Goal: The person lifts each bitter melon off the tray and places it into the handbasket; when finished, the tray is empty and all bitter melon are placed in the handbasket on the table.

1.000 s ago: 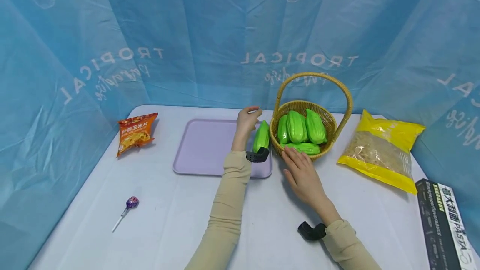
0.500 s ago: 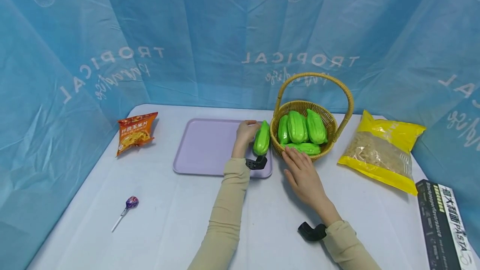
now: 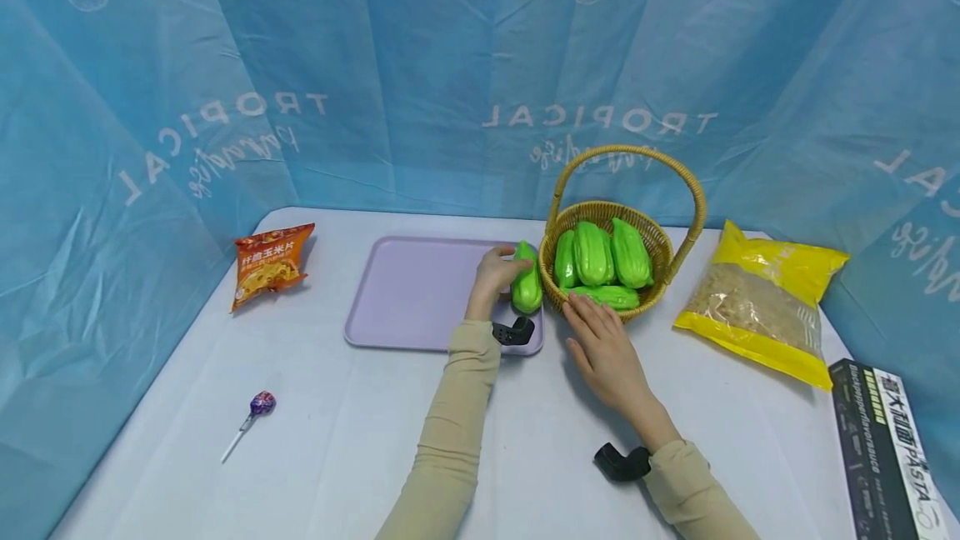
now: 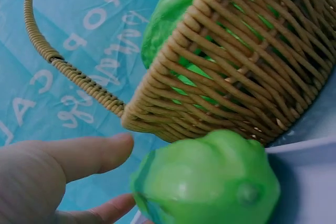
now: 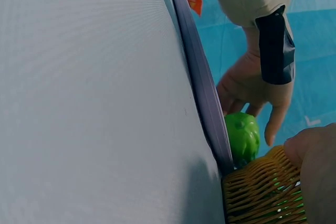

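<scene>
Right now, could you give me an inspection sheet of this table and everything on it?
Surface: white table, covered in cloth.
Job's things: lilac tray; green gourd at the tray's right edge; wicker basket holding more gourds.
Clutter: orange snack bag, lollipop, yellow bag, black pasta box.
Hands: left hand grips the green gourd; right hand rests against the basket, fingers straight.
Cables: nothing seen.
Surroundings: blue printed curtain all round.

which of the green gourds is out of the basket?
The green gourd at the purple tray's right edge, held by the left hand. The other gourds lie inside the wicker basket.
</scene>
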Motion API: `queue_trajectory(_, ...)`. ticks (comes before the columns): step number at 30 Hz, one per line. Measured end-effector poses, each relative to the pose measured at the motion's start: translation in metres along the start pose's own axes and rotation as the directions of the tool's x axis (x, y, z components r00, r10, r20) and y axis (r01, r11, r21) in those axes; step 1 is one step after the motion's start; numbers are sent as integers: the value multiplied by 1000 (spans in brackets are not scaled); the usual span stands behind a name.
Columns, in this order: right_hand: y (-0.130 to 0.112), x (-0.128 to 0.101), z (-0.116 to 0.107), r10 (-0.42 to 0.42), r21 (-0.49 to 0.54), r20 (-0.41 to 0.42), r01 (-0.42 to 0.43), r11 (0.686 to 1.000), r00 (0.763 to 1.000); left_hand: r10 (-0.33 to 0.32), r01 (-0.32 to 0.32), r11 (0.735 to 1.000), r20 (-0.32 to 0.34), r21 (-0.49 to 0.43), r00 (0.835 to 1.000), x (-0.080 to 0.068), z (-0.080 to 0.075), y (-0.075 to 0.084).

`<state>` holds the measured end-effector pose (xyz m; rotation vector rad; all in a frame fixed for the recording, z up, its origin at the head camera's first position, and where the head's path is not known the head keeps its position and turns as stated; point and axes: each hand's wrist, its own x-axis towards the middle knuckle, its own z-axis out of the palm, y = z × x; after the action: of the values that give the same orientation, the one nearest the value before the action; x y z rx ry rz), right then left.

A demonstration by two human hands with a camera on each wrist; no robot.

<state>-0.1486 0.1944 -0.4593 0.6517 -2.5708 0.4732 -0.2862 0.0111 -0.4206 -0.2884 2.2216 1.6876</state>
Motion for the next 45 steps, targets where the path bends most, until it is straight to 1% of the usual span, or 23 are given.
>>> queue_trajectory(5, 0, 0, 0, 0, 0, 2, 0, 1000, 1000, 9, -9, 999, -3, 44, 1000, 0, 0, -3)
queue_trajectory(9, 0, 0, 0, -10, 6, -15, 10, 1000, 1000, 12, -12, 1000, -13, -5, 1000, 0, -3, -6)
queue_trajectory(12, 0, 0, 1, -14, 8, -24, 14, 1000, 1000, -1, 1, 997, 2, -79, 1000, 0, -8, -10)
queue_trajectory(16, 0, -1, 2, -14, 7, -21, 14, 1000, 1000, -19, 23, 989, 31, -147, 999, -1, -16, -13)
queue_trajectory(20, 1, -1, 2, -9, 9, -14, 9, 1000, 1000, -21, 31, 980, 52, -195, 998, -4, -25, -12)
queue_trajectory(24, 1, -1, 2, -8, 11, -11, 8, 1000, 1000, 2, 13, 975, 66, -222, 998, -8, -33, -3)
queue_trajectory(28, 1, -1, 2, -12, 9, -19, 13, 1000, 1000, 42, -22, 969, 76, -247, 996, -14, -40, 10)
queue_trajectory(31, 1, -1, 2, -11, 7, -18, 12, 1000, 1000, 70, -49, 965, 72, -259, 995, -17, -44, 19)
queue_trajectory(36, 0, -1, 1, -13, 14, -18, 13, 1000, 1000, 105, -79, 960, 83, -268, 991, -22, -47, 34)
queue_trajectory(40, 1, 0, 1, -19, 6, -23, 20, 1000, 1000, 144, -108, 963, 133, -247, 981, -30, -40, 44)
queue_trajectory(45, 0, 0, 0, -13, 4, -6, 13, 1000, 1000, 191, -156, 973, 205, -173, 960, -39, -18, 56)
